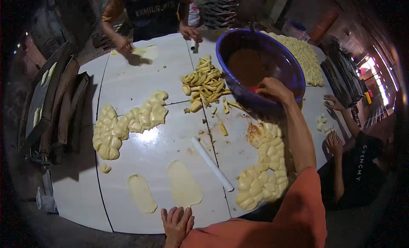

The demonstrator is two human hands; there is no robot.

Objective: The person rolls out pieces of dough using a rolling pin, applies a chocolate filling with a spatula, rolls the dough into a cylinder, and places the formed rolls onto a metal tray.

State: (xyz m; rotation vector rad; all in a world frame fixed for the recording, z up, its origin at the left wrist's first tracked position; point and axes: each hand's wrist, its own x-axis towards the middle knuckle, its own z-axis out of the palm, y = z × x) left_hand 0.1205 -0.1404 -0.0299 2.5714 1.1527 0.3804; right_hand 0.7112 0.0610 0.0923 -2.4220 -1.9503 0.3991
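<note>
Two flattened pieces of dough, a smaller oval [142, 193] and a larger one [184, 184], lie side by side at the near edge of the white tiled table [145, 81]. Just beside the larger one is the worker's left hand [177, 222], palm down, fingers slightly spread and holding nothing I can see. The right hand [272, 90] reaches to the near rim of a big blue-purple basin [238, 92] with something brown in it; its fingers are curled by a bit of red, and from where I stand I cannot tell whether they grip it. A white rolling pin [212, 164] lies slantwise between the larger oval and a cluster of dough lumps [266, 167]. Yellow-brown strips [205, 84] are heaped left of the basin.

As for writing, I see it on clothes: pale capitals cross the chest of a dark shirt [153, 24] on the person opposite, whose hand [123, 44] is by another flat piece of dough [151, 52]. White capitals run down a black shirt [370, 154] worn by someone at the right.
</note>
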